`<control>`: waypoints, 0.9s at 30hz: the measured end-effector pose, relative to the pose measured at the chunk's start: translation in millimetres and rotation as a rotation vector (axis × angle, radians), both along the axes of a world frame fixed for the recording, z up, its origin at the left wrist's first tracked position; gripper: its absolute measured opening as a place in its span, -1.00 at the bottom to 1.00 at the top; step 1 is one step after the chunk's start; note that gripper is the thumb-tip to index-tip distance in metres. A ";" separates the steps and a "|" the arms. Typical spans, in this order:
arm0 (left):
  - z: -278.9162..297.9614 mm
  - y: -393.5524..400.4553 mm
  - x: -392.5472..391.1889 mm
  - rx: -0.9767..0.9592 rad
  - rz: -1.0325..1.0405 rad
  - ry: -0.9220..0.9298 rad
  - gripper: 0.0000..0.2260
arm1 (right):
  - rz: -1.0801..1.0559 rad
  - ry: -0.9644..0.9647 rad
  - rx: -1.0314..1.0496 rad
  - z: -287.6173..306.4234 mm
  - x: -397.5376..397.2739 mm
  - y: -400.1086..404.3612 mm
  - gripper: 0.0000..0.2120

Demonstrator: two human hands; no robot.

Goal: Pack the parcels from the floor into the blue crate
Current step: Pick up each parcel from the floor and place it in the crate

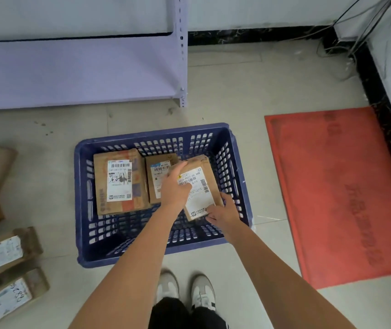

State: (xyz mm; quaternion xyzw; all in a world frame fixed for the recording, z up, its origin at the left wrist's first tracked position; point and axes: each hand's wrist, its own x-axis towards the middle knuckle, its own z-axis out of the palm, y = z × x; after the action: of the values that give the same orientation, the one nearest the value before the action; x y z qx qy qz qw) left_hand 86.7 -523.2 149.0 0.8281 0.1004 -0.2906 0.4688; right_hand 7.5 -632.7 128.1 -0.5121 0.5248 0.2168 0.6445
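Both hands hold a parcel (198,186) inside the blue crate (80,186): left hand (174,187) grips its left edge, right hand (224,213) pinches its near corner.

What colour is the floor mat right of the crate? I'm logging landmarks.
Red, a flat rectangular floor mat with faint darker lettering; head view.

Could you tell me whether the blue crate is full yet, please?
Not full: the crate holds three parcels along its far side, and its near floor is bare.
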 end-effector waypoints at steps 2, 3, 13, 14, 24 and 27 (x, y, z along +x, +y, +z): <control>-16.6 -2.9 1.3 0.011 -0.032 0.008 -0.41 | -0.042 0.011 0.007 -14.7 -2.2 2.2 -0.35; -24.0 -3.7 1.7 0.006 -0.038 0.014 -0.39 | -0.058 0.017 0.013 -21.5 -2.2 3.1 -0.34; -141.4 -33.8 26.5 -0.086 0.030 0.150 -0.18 | -0.092 -0.095 -0.076 -122.1 42.1 -19.4 -0.31; -155.1 -36.0 30.1 -0.071 0.038 0.153 -0.18 | -0.097 -0.106 -0.062 -134.9 48.0 -22.3 -0.32; -198.8 -42.5 22.9 0.150 -0.108 0.044 -0.39 | 0.094 -0.082 -0.161 -193.2 74.3 -8.7 -0.29; -194.1 -50.6 13.5 0.244 -0.130 0.008 -0.46 | 0.134 -0.039 -0.164 -194.2 73.3 -7.8 -0.27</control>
State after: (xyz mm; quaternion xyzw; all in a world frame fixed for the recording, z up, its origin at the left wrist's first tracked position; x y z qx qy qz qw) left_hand 100.2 -573.8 -45.2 0.8827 0.0832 -0.3090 0.3443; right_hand 80.8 -640.4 -66.2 -0.6011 0.4928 0.2056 0.5946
